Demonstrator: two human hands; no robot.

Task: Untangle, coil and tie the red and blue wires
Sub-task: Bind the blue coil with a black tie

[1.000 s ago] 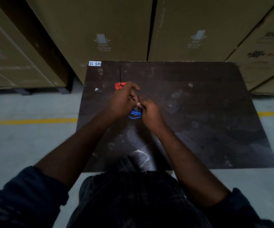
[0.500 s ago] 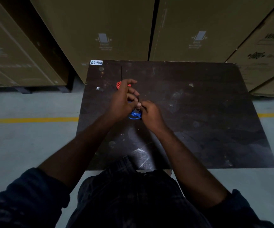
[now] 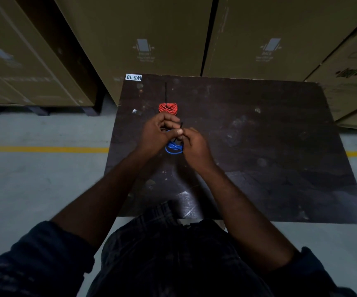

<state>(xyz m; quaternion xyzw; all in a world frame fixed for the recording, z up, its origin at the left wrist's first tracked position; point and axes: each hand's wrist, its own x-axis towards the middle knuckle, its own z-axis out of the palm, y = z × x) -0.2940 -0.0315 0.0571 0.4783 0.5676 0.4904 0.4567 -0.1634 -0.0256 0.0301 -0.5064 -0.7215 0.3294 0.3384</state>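
Beyond the left grip (image 3: 158, 133), curled round the blue wire (image 3: 174, 147), lies the coiled red wire (image 3: 168, 108); the right grip (image 3: 194, 146) pinches the black tie (image 3: 181, 125). Coil probably light and springy: hold across its bundled turns.

The far half of the blue wire coil (image 3: 174, 148) is hidden inside the gripping left hand (image 3: 158, 133) and behind the right hand (image 3: 195, 146), whose grip cannot be told. The black tie (image 3: 181, 127) between them vanishes among the fingers. Print on the far cardboard boxes (image 3: 130, 28) is blurred, and their tops are cut off.
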